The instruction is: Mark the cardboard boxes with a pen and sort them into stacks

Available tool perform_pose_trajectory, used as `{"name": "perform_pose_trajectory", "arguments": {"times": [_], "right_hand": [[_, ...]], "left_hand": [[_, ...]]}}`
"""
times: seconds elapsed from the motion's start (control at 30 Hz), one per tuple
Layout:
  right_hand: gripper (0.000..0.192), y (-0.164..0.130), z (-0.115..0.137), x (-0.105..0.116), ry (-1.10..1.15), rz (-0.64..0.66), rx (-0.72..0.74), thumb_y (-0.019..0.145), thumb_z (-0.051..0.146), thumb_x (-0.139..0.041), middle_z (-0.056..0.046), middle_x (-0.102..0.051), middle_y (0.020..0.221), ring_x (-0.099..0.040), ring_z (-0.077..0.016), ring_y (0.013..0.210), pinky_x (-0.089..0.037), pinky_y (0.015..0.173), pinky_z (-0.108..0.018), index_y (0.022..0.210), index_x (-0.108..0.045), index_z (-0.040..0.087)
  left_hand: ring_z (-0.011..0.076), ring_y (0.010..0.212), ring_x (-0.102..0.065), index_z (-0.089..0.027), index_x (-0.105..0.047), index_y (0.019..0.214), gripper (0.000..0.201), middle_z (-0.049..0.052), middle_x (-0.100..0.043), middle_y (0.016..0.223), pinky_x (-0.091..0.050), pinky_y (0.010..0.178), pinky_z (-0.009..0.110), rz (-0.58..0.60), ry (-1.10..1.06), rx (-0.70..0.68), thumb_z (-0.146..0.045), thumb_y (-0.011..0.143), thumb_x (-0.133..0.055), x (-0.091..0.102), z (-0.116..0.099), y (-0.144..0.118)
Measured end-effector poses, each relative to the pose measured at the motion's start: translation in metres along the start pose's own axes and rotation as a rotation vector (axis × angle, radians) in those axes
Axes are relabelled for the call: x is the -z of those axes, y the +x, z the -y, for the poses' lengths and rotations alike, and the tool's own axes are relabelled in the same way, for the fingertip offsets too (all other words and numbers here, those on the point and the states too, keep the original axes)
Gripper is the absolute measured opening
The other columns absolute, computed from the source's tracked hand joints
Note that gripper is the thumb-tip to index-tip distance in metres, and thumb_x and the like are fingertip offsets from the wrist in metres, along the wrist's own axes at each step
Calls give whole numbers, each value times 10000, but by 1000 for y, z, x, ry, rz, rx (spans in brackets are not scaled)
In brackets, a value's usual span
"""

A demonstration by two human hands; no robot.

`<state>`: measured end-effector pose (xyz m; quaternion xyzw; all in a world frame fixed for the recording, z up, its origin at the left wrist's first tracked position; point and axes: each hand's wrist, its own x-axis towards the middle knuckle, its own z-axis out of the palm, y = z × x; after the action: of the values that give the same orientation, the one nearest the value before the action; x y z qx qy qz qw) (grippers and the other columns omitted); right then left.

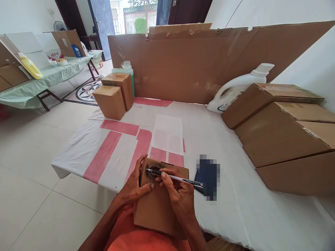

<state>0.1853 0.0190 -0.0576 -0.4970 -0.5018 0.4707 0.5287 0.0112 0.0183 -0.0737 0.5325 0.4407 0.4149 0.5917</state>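
A small brown cardboard box (154,212) rests against my lap at the near edge of the table. My left hand (134,186) grips its left side, thumb on the top face and fingers along the far left edge. Between the fingers of my right hand (180,195) is a pen (178,178), its tip pointing left over a dark, round scribbled patch (157,165) near the box's far end. I cannot tell whether the tip touches the cardboard. To the right of my right hand lies a dark blue flat item (209,177), partly pixelated.
A white cloth with red markings (222,139) covers the table. Large cardboard boxes (282,139) and a white jug (235,89) stand at the right. Two smaller boxes (111,101) and a green-liquid bottle (128,68) are at the back left. A tall cardboard panel (183,66) borders the far side.
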Motion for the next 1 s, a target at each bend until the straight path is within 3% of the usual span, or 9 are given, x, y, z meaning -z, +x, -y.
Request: {"name": "perform_pose_trajectory", "arguments": {"times": [0.17,0.4,0.53,0.6,0.7,0.77,0.83,0.9,1.0], "right_hand": [[293,-4,-1,14,-169,62,33,959,458,-639,-17,-710,657,-686,-193,593,-517,547,-268,817,-741,222],[305,14,-5,46,-287,-145,78,960,480,-630,-1,-673,641,-621,-167,549,-472,548,-273,810,-685,220],[289,34,5,31,-182,-80,106,978,483,-628,-8,-695,760,-672,-166,631,-515,600,-270,865,-684,223],[271,43,13,22,-99,-26,124,998,480,-607,-30,-741,932,-682,-151,661,-549,656,-281,914,-666,229],[273,60,23,27,-54,-112,150,1040,508,-518,-71,-743,1152,-701,-157,720,-566,670,-299,1002,-573,243],[278,72,22,43,-302,-186,108,1079,503,-413,-72,-745,1073,-713,-181,776,-547,669,-295,1024,-506,247],[231,82,13,62,-666,-156,2,1094,430,-400,-61,-740,944,-717,-207,809,-522,711,-303,1013,-499,238],[141,87,-1,75,-910,-68,-119,1057,313,-510,-75,-745,865,-729,-243,811,-495,734,-325,957,-542,219],[78,85,-25,77,-1027,17,-219,966,189,-647,-122,-768,853,-754,-297,837,-464,708,-335,898,-610,195]], "left_hand": [[322,1362,-554,-287,-181,1629,968,124,-558,1474,-440,1143,452,-18,-6,-2,-439,859,-748,2,2,-2],[331,1347,-565,-281,-178,1619,997,144,-547,1459,-455,1129,468,-19,-7,18,-499,842,-763,0,0,-1],[348,1400,-532,-280,-176,1628,1005,153,-523,1509,-456,1137,476,-21,6,45,-501,844,-763,-1,-2,-1],[354,1429,-511,-289,-154,1644,1028,153,-505,1542,-440,1158,486,-23,13,54,-509,845,-762,0,-1,-1],[367,1436,-509,-294,-136,1653,1049,162,-499,1554,-435,1169,511,-45,3,67,-537,848,-761,2,2,-2],[383,1440,-506,-300,-153,1650,1040,170,-496,1557,-460,1148,523,-77,-10,84,-556,846,-762,3,5,-3],[392,1440,-505,-300,-173,1648,1049,172,-494,1560,-481,1131,521,-111,-11,97,-579,831,-770,5,7,-3],[394,1431,-516,-292,-181,1649,1077,172,-508,1547,-500,1111,508,-144,0,113,-610,809,-775,5,11,-2],[391,1390,-556,-285,-216,1642,1081,166,-542,1514,-530,1069,481,-197,3,129,-638,786,-775,4,14,-1]]}}
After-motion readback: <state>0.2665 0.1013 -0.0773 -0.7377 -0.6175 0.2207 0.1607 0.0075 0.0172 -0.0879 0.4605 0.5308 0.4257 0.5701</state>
